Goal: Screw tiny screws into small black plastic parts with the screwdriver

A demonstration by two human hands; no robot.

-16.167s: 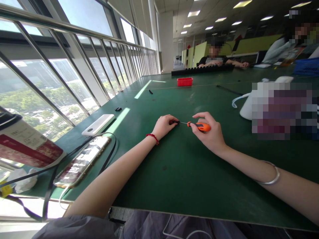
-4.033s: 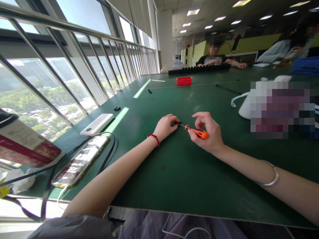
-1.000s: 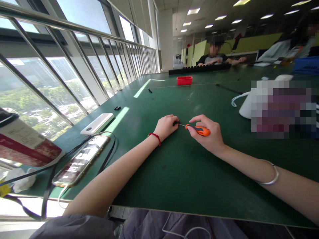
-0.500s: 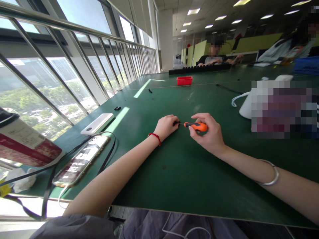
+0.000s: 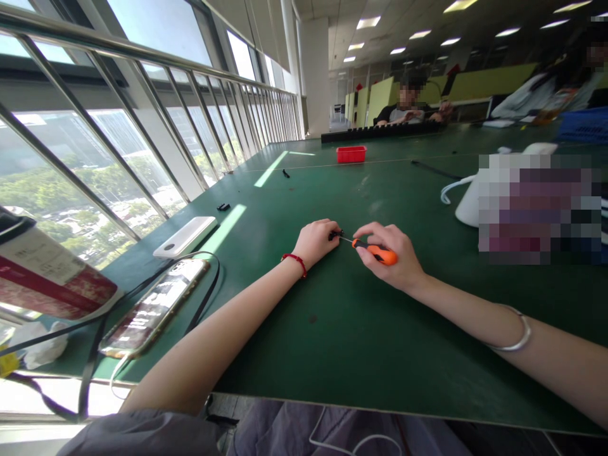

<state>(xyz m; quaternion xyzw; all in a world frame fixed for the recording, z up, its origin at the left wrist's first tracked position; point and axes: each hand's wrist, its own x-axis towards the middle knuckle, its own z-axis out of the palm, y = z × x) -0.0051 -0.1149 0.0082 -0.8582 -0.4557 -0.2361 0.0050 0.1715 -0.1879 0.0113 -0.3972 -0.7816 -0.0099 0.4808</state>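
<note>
Green tabletop [image 5: 313, 361] lies beneath the left hand [image 5: 316, 241], which pinches a small black part [image 5: 335, 235], and the right hand [image 5: 403, 252], curled loosely around an orange screwdriver [image 5: 384, 254] pointing leftward at it. The screwdriver looks light and stiff, best gripped by its thick handle; the part probably slips easily. Fingers mostly hide the part, and whether the tip touches it is unclear.

Phone [image 5: 154, 308] lies left of screwdriver [image 5: 386, 256] (bin [image 5: 351, 156] beyond both).
</note>
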